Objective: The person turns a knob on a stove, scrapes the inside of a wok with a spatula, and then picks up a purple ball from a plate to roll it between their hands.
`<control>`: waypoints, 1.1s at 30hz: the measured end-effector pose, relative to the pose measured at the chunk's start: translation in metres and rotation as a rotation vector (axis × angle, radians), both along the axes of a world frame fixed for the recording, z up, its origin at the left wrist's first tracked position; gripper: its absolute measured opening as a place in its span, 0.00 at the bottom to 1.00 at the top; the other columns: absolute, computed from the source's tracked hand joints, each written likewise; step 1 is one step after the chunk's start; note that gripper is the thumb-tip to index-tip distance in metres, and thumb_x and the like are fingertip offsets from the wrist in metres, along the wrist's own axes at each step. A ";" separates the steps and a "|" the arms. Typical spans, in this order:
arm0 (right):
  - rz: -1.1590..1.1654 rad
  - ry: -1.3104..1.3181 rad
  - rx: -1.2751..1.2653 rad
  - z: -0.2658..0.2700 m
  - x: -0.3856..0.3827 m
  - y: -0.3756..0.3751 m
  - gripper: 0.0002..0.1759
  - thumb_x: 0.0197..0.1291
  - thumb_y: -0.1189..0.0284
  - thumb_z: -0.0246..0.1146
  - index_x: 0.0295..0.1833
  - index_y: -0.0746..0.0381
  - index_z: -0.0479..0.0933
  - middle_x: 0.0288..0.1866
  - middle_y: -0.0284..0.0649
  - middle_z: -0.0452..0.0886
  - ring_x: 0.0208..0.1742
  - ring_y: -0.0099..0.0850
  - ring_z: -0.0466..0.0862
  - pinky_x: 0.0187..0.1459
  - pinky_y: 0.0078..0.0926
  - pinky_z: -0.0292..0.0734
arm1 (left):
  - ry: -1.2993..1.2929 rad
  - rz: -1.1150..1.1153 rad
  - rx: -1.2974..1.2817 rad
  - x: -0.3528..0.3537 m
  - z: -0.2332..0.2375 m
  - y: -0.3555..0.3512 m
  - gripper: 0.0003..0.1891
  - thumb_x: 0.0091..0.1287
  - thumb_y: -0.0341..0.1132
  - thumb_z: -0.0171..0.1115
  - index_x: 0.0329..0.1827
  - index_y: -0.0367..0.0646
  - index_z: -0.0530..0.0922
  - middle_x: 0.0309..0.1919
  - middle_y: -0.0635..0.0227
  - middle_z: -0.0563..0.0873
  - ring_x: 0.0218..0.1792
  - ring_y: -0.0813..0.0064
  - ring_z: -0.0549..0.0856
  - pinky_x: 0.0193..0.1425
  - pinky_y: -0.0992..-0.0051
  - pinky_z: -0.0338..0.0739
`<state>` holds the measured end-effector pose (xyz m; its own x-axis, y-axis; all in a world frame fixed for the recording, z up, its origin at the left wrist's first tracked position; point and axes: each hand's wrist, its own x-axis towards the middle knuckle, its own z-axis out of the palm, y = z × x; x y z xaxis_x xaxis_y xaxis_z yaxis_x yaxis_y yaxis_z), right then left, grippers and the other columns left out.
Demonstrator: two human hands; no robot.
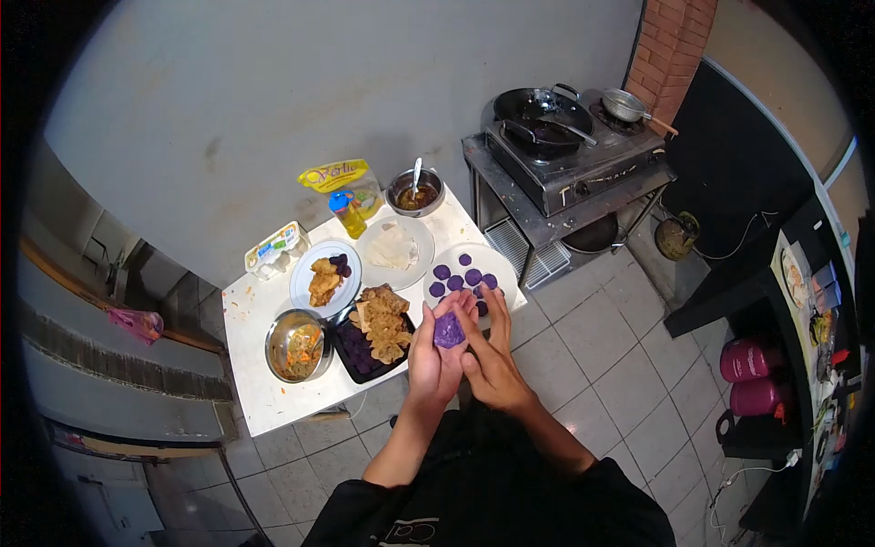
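A flattened round of purple dough [448, 331] rests on the palm of my left hand [431, 365], whose fingers cup it from below. My right hand [493, 365] comes in from the right and presses its fingers on the dough's edge. Just beyond my hands, a white plate [432, 279] carries several small purple dough balls [442, 272], partly covered by my fingers. To the left is a black tray [381, 372] with purple mash [356, 351] and large golden fried pieces [383, 319].
On the white table [264, 406] are a metal bowl of shredded filling [276, 351], a plate of fried food [301, 283], a plate of pale wrappers [421, 239], an egg carton [278, 248], a blue-capped bottle [347, 217] and a sauce bowl [404, 206]. A gas stove [565, 187] holds a wok [529, 109].
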<state>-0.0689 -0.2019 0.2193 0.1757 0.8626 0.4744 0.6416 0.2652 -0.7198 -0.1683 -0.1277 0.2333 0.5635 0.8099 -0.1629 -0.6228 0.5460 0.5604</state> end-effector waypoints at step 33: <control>-0.024 -0.123 -0.090 0.000 -0.007 -0.001 0.39 0.65 0.63 0.65 0.80 0.54 0.63 0.85 0.61 0.43 0.82 0.69 0.41 0.78 0.64 0.40 | -0.007 -0.020 0.066 -0.002 -0.007 0.002 0.33 0.84 0.52 0.34 0.75 0.26 0.59 0.72 0.44 0.69 0.75 0.54 0.69 0.82 0.56 0.61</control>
<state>-0.0761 -0.2034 0.2190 0.1423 0.8989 0.4143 0.7315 0.1865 -0.6559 -0.1701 -0.1257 0.2265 0.5802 0.8076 -0.1055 -0.6163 0.5199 0.5915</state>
